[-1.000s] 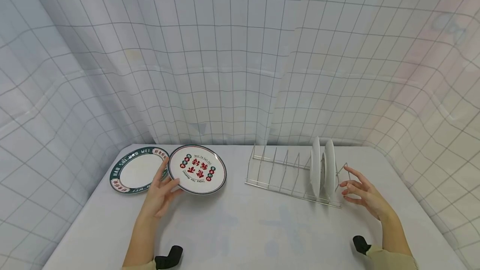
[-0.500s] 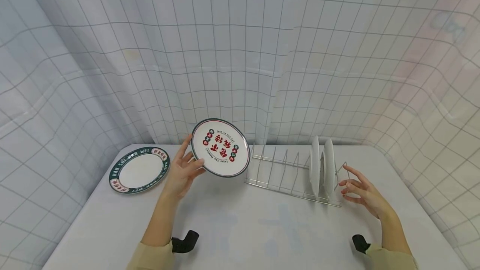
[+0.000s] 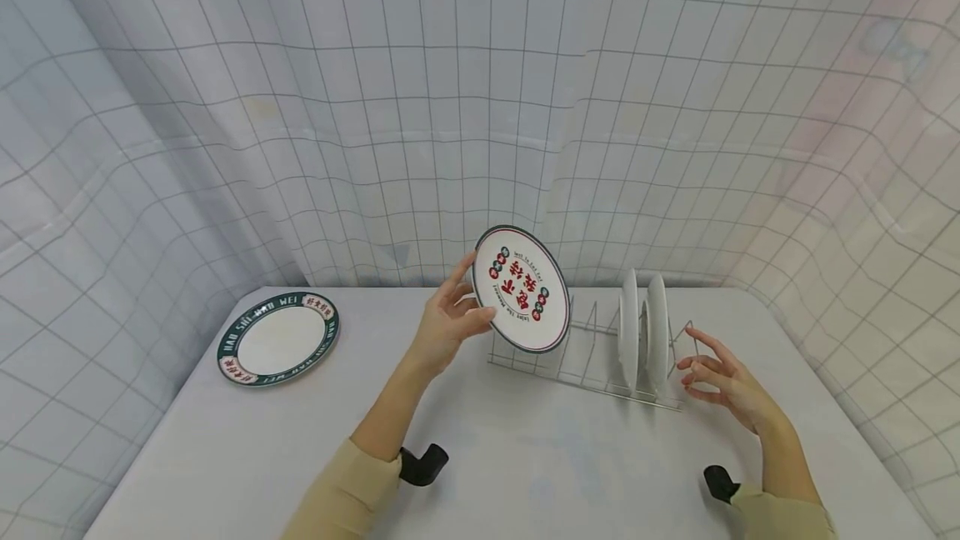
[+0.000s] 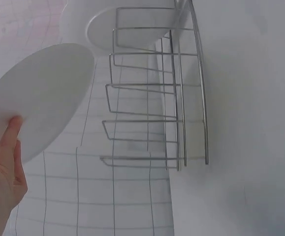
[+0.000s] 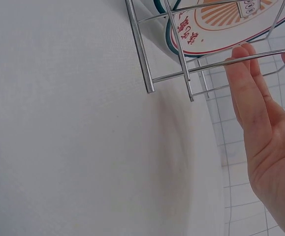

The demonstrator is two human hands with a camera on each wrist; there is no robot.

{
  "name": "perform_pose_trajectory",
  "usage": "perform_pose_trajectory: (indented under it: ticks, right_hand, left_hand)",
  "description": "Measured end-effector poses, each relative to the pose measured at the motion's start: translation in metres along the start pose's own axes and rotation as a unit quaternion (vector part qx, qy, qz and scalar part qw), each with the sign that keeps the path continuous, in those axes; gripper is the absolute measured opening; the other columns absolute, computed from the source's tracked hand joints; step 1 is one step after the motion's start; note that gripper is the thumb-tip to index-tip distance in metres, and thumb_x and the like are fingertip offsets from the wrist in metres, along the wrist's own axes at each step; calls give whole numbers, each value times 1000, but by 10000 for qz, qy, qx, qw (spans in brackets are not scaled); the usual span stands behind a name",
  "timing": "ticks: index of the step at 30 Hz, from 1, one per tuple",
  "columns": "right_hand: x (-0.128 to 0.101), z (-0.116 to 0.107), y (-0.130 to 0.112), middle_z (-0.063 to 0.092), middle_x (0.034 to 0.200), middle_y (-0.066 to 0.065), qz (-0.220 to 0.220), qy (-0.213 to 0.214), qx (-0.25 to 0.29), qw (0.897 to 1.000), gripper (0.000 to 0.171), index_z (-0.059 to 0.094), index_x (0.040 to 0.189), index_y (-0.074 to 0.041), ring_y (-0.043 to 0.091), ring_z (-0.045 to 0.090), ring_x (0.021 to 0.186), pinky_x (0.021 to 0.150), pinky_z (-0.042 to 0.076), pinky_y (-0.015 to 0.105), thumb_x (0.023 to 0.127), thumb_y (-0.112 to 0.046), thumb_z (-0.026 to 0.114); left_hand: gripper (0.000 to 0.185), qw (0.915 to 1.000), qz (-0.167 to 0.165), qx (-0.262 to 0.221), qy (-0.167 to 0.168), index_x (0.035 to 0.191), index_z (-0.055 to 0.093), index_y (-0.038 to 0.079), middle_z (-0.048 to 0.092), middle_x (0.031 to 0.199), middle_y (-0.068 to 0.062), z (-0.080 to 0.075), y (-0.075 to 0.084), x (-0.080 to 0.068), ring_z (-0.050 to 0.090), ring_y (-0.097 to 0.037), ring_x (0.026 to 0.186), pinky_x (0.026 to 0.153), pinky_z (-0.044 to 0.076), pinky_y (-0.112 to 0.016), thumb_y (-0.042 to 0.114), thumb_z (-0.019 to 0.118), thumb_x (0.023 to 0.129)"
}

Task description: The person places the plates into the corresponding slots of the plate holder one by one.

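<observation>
A round white plate with red lettering and a dark rim [image 3: 521,290] is raised and tilted in the head view. My left hand [image 3: 450,319] pinches its left edge, thumb on the printed face and fingers behind. The plain back of this plate [image 4: 39,98] shows in the left wrist view. Below and to its right is a wire dish rack [image 3: 540,370], partly covered by the plate. Two white plates [image 3: 630,332] [image 3: 657,332] stand upright near its right end. My right hand [image 3: 731,390] holds the rack's end wire with lightly curled fingers; the wire crosses its fingertips [image 5: 240,54].
An oval-looking plate with a green lettered rim [image 3: 279,340] lies flat on the white table [image 3: 187,440] at the left. A checked white curtain [image 3: 420,148] closes off the back and both sides. Several rack slots [image 4: 142,103] stand left of the upright plates.
My left hand has lifted the red-lettered plate from beside the green-rimmed one and carried it right, tilting it steeper, to above the rack's left part. The right hand stays at the rack's end.
</observation>
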State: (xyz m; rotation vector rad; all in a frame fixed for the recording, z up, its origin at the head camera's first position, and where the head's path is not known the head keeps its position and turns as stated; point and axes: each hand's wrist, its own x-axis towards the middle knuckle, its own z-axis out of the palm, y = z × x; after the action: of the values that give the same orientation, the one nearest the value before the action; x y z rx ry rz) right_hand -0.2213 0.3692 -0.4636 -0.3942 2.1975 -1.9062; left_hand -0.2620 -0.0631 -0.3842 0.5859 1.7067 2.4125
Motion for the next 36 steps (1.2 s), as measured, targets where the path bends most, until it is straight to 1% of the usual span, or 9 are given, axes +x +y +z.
perform_pose_trajectory:
  ticks: [7,13,16,21,24,26,31,33,36]
  right_hand:
    - [0,0,1,60,103,0,12,-24,56,10000,58,12,146,-13,9,59,87,81,52,26,97,-4,39]
    - [1,1,1,60,102,-2,5,-41,103,9999,58,11,146,-12,9,59,87,81,52,27,97,-3,39]
    - [1,1,2,59,104,1,-1,-39,89,10000,58,11,146,-13,9,59,87,81,52,27,97,-4,40]
    - [0,0,2,60,104,1,12,-14,99,9999,58,12,147,-14,9,59,88,81,52,26,97,-4,40]
    - [0,-1,3,60,104,1,7,-11,95,10000,58,13,147,-15,9,59,87,80,52,26,96,-4,40]
    - [-1,-1,3,60,104,1,8,-7,87,10000,58,13,146,-15,10,59,87,80,52,26,96,-4,40]
    - [-1,0,1,60,103,1,38,12,68,10000,57,14,146,-17,10,59,87,80,52,27,97,-5,40]
    - [-1,1,-1,60,103,0,19,6,63,10000,57,14,146,-16,10,59,88,80,52,27,97,-4,40]
    - [-1,2,-2,60,103,0,-33,-14,71,10000,57,15,146,-17,9,59,88,79,52,27,97,-4,39]
  left_hand:
    - [77,9991,1,170,-386,141,33,31,42,115,-12,26,-12,16,50,-16,93,82,53,-38,-4,62,80]
    - [77,9982,-164,269,-514,142,32,30,42,121,-14,43,-18,24,53,-15,93,80,53,-39,-3,64,80]
    - [76,9974,-165,407,-571,143,31,28,42,124,-16,50,-21,28,53,-15,94,79,54,-39,-1,64,81]
    - [74,9950,-164,629,-758,143,31,24,43,125,-21,64,-27,35,55,-16,96,76,55,-38,1,65,81]
    - [74,9938,-205,775,-771,142,34,25,45,125,-20,73,-29,38,55,-17,98,74,55,-37,3,67,80]
    - [73,9927,-216,926,-747,140,37,28,47,124,-17,79,-30,40,54,-19,100,73,56,-35,6,69,79]
    - [68,9884,-304,1322,-688,136,43,34,50,121,-7,93,-35,43,52,-18,102,72,56,-31,11,72,78]
    - [67,9863,-373,1462,-672,135,44,33,49,120,-4,97,-40,45,51,-17,102,70,56,-29,13,73,78]
    - [67,9827,-426,1681,-648,136,44,31,48,121,-6,101,-49,46,50,-18,102,68,56,-28,15,74,77]
